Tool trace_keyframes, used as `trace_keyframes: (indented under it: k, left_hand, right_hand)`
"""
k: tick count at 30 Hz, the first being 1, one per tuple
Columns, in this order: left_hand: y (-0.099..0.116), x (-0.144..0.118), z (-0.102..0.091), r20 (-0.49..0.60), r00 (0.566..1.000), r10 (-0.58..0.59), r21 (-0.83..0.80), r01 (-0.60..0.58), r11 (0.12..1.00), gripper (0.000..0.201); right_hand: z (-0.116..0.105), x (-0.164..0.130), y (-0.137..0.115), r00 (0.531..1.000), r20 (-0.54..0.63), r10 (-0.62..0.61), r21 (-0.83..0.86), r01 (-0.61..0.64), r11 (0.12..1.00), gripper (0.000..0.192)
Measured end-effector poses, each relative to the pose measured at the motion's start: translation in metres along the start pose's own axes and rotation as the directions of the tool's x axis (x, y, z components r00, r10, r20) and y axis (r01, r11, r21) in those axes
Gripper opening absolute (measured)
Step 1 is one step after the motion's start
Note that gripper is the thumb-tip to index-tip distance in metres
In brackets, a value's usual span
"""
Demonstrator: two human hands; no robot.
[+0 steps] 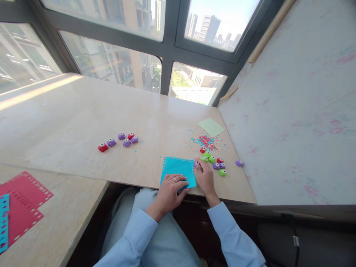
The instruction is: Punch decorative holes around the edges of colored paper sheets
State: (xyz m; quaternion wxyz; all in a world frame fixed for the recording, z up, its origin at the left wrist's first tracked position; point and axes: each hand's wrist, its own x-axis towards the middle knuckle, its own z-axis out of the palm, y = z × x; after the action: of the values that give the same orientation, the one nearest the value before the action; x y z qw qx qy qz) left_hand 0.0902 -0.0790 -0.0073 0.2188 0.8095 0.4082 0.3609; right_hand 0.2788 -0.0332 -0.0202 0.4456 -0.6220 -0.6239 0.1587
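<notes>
A blue paper square (178,168) with punched holes along its edges lies at the near edge of the marble sill (83,115). My left hand (170,191) presses flat on its near corner, fingers spread. My right hand (204,176) grips a small purple hole punch (196,164) at the paper's right edge. A cluster of small green, red and purple punches (215,162) sits just right of that hand.
Confetti scraps (206,141) and a light green paper square (211,127) lie beyond the right cluster. Another group of purple and red punches (119,141) sits to the left. Punched red and blue sheets (19,204) rest on the lower left table. Windows stand behind, a wall at right.
</notes>
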Motion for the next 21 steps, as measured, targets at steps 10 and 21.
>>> trace_keyframes:
  k: [10, 21]
  left_hand:
    - [-0.0001, 0.0001, 0.0005, 0.003, 1.0, -0.002, 0.0, 0.002, 1.0, 0.013]
    - [0.0004, 0.0004, 0.0011, 0.024, 0.999, -0.024, 0.048, 0.023, 0.999, 0.019]
  right_hand:
    - [-0.0014, -0.0003, -0.0031, 0.999, 0.029, -0.029, 0.003, 0.029, 1.0, 0.035]
    - [-0.0061, -0.0041, -0.0082, 0.998, 0.052, 0.025, 0.073, -0.029, 0.997, 0.029]
